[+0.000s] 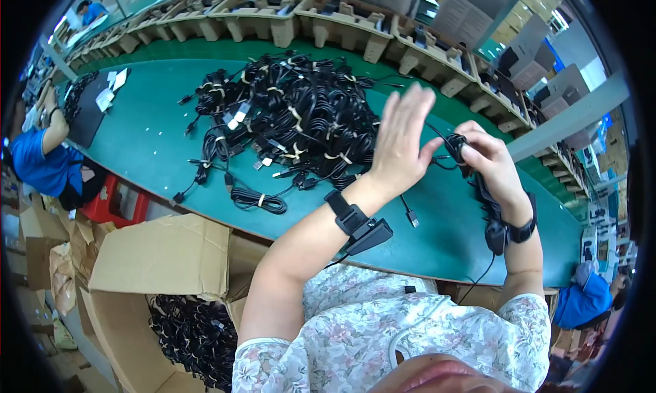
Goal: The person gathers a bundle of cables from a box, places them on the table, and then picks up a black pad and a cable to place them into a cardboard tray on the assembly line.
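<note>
Here my right hand (490, 162) has its grip closed around a black cable (456, 144), a loop of it wound over my fingers and the rest trailing down past my wrist toward the counter (150, 140). My left hand (401, 141) is raised just beside it with the palm flat and the fingers spread, its grip released and holding nothing, though the thumb tip nearly meets the cable's loop. Both hands hang above the green counter, a little to the right of a big pile of bundled black cables (287, 116), many tied with pale bands. One small coiled bundle (258, 200) lies apart at the near edge of the pile, and a loose plug end (412, 219) rests on the counter below my left wrist. At my lower left an open cardboard box (164, 256) holds more black cables. Cardboard trays (342, 20) line the far edge of the counter, and a person in blue (41, 160) sits at the left end.
</note>
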Demonstrator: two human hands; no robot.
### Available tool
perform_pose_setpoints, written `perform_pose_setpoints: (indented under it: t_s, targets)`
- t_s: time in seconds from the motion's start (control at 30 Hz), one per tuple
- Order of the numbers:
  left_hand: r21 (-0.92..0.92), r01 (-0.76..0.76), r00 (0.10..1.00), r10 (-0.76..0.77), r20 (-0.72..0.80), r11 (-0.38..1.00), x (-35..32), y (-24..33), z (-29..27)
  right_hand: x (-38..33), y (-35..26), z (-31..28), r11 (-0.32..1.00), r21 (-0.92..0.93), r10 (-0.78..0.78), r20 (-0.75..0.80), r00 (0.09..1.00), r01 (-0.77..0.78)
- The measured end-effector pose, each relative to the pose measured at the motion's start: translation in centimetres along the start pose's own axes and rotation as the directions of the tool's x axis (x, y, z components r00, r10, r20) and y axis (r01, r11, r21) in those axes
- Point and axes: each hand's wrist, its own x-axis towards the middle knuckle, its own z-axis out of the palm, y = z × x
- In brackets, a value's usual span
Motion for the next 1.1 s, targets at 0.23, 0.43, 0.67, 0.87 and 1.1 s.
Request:
perform_pose_setpoints:
  t_s: [0.23,0.43,0.67,0.87,1.1]
  targets:
    - [-0.662,0.750,0.633,-0.289,0.718,-0.003,-1.1,2.1,1.4,0.8,1.3,2.5,0.974,-0.068,-0.227,-0.270,0.936,0.217]
    - [-0.451,0.858,0.513,-0.437,0.739,0.245,-1.2,1.5,1.5,0.9,-1.9,1.5,-0.002,-0.874,-0.605,0.389,0.695,0.487]
    - [-0.358,0.912,0.400,-0.240,0.885,0.201,-1.6,1.0,1.7,0.0,0.0,-1.2,0.344,-0.851,-0.270,0.315,0.910,0.397]
    - [-0.422,0.897,0.436,-0.413,0.799,0.132,-0.5,1.4,1.2,2.8,-1.9,-3.4,0.149,-0.922,-0.327,0.295,0.898,0.357]
    - [-0.424,0.831,0.556,-0.527,0.643,0.359,-1.1,-0.4,1.5,9.9,2.4,-18.6,-0.163,-0.950,-0.565,-0.131,0.815,-0.265]
